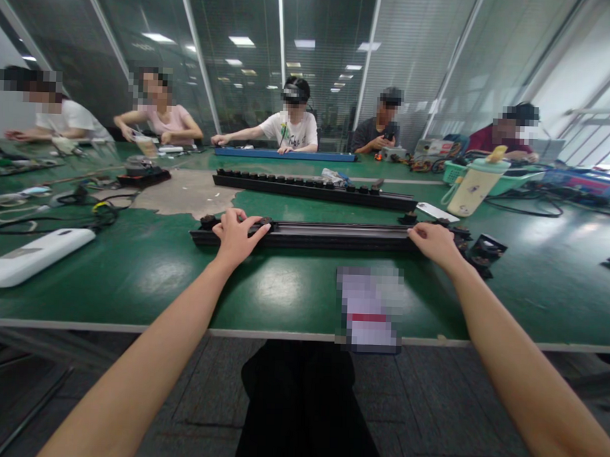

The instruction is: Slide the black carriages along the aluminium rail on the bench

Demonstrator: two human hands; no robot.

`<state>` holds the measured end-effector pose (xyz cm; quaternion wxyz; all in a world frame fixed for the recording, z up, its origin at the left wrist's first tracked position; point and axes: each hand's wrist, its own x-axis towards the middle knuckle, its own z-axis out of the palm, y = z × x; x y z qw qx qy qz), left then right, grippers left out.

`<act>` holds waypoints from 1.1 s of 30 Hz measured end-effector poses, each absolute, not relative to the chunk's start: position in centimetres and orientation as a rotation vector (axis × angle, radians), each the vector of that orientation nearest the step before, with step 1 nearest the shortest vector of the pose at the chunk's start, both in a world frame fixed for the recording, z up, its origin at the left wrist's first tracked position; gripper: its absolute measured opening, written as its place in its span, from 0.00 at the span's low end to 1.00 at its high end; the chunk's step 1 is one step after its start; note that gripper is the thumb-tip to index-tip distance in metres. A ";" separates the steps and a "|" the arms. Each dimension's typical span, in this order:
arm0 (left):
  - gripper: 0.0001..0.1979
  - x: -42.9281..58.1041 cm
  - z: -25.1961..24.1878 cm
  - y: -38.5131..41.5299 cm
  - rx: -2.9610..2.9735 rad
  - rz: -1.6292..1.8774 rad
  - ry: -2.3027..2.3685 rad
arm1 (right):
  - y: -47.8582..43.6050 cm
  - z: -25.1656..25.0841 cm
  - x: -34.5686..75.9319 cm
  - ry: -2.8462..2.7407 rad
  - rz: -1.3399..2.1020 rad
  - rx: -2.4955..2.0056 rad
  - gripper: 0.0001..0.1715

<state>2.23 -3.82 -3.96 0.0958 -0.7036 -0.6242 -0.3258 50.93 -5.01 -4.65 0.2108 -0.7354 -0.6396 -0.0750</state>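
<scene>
A long black rail (339, 236) with a grey channel along its top lies crosswise in front of me on the green table. Near its left end, my left hand (238, 238) is closed around a small black fitting (266, 221), its thumb and fingers spanning the channel. Another black fitting (208, 222) sits on the rail's far left tip. At the opposite end my right hand (433, 243) is closed, fingertips gripping the rail's edge. Several loose black fittings (481, 264) lie beside and behind that hand, partly hidden by it.
A second black rail (311, 191) carrying a row of fittings lies behind. A phone (367, 314) overlaps the table's front edge. A white oblong device (38, 256) and cables (49, 225) are left; a yellow tumbler (479, 188) and white phone (437, 212) right. Several people sit opposite.
</scene>
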 end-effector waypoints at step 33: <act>0.23 2.5 -3.6 -4.3 -2.119 -0.899 -1.830 | -5.3 -4.4 50.7 -1.787 -0.204 -2.046 0.22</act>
